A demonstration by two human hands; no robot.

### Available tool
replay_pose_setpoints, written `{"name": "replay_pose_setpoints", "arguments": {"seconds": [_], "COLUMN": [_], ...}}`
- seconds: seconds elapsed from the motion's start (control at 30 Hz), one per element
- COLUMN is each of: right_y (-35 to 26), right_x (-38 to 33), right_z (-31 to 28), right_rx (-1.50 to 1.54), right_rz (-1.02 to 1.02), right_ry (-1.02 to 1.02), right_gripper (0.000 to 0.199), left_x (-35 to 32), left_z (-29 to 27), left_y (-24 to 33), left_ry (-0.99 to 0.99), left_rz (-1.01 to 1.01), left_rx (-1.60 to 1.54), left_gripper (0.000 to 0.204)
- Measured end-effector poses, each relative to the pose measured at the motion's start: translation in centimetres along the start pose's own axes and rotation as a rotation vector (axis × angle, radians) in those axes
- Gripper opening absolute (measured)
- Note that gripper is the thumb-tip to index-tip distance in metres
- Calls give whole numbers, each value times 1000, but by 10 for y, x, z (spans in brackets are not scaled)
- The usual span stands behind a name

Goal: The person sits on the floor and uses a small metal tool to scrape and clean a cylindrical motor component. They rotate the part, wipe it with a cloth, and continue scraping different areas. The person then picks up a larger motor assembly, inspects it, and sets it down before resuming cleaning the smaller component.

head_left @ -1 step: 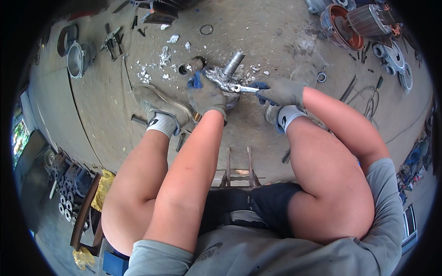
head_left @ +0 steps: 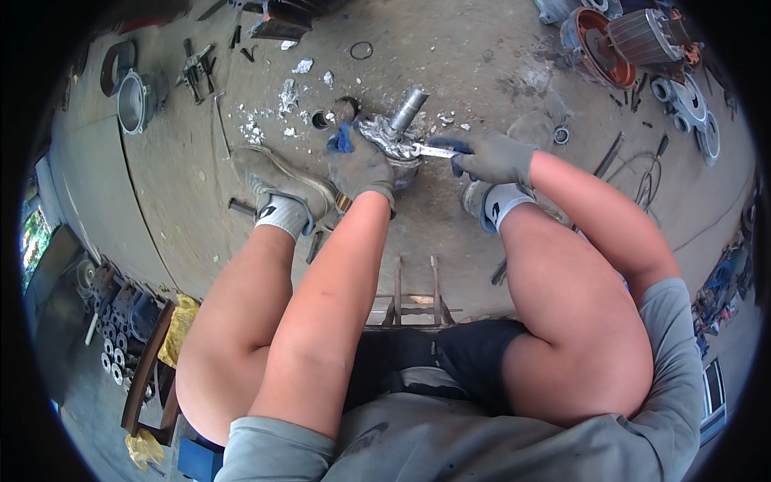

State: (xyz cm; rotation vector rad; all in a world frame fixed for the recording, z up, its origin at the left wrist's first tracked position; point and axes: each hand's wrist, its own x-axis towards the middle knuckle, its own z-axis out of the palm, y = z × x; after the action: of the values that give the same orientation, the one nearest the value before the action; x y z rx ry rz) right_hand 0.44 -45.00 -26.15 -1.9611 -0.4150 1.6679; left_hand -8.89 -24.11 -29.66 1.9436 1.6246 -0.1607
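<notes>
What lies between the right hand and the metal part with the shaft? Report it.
The wrench: in the head view it spans the stretch from the right hand, which grips it, to the metal part.

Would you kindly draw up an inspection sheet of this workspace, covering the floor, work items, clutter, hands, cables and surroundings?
Surface: grey floor, with a dark seam at left.
Work items: silvery metal part with a protruding shaft; spanner, its head at the part.
Clutter: pale flakes; puller-like tool, upper left.
Hands: gloved left hand at the metal part, its grip hidden; gloved right hand closed on the spanner.
Cables: thin loop at right; cable or wire, unclear.
Surroundings: finned motor body, upper right; yellow bag, lower left.
</notes>
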Motion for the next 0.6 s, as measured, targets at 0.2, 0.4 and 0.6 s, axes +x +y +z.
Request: {"name": "replay_pose_setpoints", "arguments": {"seconds": [0.2, 0.4, 0.6], "right_y": [21, 27, 2], "right_x": [-4, 7, 3], "right_z": [-13, -6, -10], "right_rx": [111, -88, 192], "right_rz": [-221, -238, -70], "right_ry": [113, 210, 91], "right_gripper": [44, 37, 34], "left_x": [-1, 3, 3], "left_z": [-3, -1, 4], "left_y": [1, 1, -5], "left_ry": [-30, -57, -20], "left_rz": [85, 55, 28], "left_rx": [-88, -92, -131], "left_gripper": [63, 60, 62]}}
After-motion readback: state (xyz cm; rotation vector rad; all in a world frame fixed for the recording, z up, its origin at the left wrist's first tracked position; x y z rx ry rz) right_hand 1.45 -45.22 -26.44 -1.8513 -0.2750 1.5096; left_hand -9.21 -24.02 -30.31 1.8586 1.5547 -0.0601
